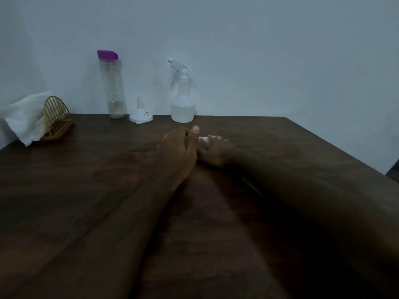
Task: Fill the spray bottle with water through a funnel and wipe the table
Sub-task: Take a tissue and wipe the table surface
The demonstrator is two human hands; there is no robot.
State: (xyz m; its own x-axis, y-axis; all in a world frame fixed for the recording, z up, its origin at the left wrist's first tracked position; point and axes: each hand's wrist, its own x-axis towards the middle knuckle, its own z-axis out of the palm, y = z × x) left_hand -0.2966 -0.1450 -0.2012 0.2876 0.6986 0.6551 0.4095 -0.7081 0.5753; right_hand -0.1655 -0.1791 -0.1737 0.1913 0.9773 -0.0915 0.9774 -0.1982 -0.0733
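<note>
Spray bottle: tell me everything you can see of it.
The spray bottle stands upright at the far edge of the dark wooden table, close to the pale wall and to the right of the white funnel, apart from it. Its body looks like translucent plastic, wider at the base, with clear liquid in the lower part. A white trigger head is fitted on the neck, nozzle apparently pointing left. Only the table touches it.

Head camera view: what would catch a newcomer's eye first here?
The left hand and the blurred right hand lie side by side at the middle of the dark table. By the wall stand a magenta-capped bottle, an upside-down white funnel and a partly filled spray bottle. A white cloth sits in a gold wire holder at the far left.
</note>
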